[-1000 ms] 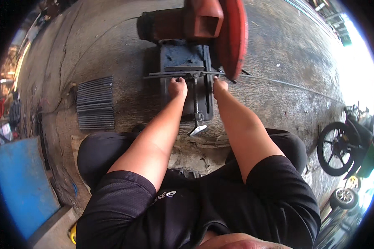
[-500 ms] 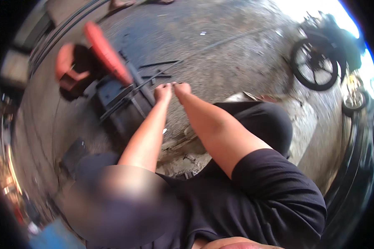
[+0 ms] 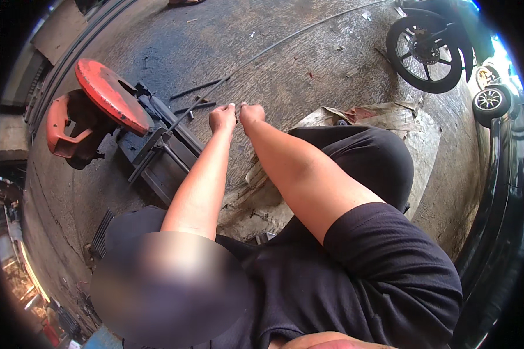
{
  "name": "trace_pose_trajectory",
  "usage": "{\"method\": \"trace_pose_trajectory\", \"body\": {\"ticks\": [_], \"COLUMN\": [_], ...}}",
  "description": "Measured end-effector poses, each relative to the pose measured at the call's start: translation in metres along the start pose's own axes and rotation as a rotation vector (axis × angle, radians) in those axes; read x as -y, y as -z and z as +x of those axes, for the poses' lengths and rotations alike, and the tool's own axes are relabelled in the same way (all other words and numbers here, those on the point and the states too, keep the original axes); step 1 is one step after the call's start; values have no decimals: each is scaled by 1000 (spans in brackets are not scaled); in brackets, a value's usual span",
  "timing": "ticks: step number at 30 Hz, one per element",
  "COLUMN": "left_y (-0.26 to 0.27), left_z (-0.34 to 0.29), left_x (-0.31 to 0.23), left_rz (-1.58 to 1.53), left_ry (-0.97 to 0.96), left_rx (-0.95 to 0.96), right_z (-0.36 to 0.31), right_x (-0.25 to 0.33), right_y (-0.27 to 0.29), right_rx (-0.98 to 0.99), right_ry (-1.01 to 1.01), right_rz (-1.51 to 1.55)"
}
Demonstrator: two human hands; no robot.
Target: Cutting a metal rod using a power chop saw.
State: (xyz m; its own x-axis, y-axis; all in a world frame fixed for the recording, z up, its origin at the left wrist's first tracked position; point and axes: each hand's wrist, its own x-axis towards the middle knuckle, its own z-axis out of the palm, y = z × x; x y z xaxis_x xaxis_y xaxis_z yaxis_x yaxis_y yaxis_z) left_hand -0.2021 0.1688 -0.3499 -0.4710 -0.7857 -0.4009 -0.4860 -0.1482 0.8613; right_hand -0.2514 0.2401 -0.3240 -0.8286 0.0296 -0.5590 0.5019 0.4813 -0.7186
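My left hand [image 3: 222,118] and my right hand [image 3: 252,114] are held out close together over the ground, both closed with the thumbs on top. A small dark bit shows between them, but what they grip, if anything, is too small to make out. Left of my left hand stands a chop saw with a worn red-orange blade guard [image 3: 108,96], an orange handle [image 3: 58,129] and a dark metal base [image 3: 167,174]. Thin dark metal bars [image 3: 195,89] lie just beyond my left hand, by the saw.
A creased, dirty pale sheet [image 3: 422,131] lies under my bent leg [image 3: 372,163]. At the far right stands a motorcycle with a black front wheel [image 3: 424,53]; another wheel [image 3: 488,100] is behind it. A long thin cable [image 3: 297,34] crosses the rough ground. Dark pipes [image 3: 70,61] run along the far left.
My view has shifted, so the saw and motorcycle sit differently in the picture. My hands remain closed and side by side, with slightly more space between them.
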Motion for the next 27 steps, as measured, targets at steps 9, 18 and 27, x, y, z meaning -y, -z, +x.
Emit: {"method": "trace_pose_trajectory", "body": {"ticks": [9,18,27], "left_y": [-144,-189,-169], "left_z": [-33,-99,-78], "left_x": [-99,-161,-140], "left_rz": [180,240,299], "left_ry": [-295,-207,-148], "left_rx": [119,248,220], "right_z": [60,55,84], "right_x": [82,89,60], "right_y": [153,210,169], "right_rx": [-442,-355,-153], "right_ry": [-51,-131,-222], "right_rz": [272,726,808]}}
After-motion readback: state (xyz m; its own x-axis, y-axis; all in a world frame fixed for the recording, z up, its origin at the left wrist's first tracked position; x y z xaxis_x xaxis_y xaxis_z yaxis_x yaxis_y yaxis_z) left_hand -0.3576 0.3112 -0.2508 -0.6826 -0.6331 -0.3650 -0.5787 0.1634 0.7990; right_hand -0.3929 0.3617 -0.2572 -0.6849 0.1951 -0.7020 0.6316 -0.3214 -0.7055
